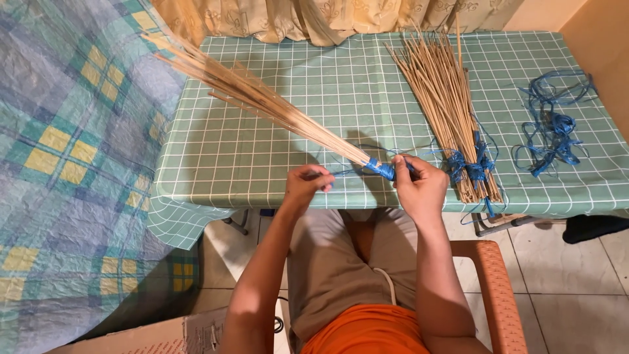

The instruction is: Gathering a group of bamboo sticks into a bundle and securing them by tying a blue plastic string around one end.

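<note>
Blue raffia [379, 168] already wraps the butt of the stick bundle [262, 99], clamped in the right hand [419, 183]; left-hand fingers [319, 177] pinch its loose strand, unknotted. Beyond the right fingers, tied bundles [452, 111] lie on the surface [327, 85].

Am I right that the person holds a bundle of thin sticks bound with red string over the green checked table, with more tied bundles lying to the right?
Not quite: the string binding the held bundle is blue, not red, as the head view shows. The rest stands: both hands hold it over the green checked table, and more tied bundles lie to the right.
</note>
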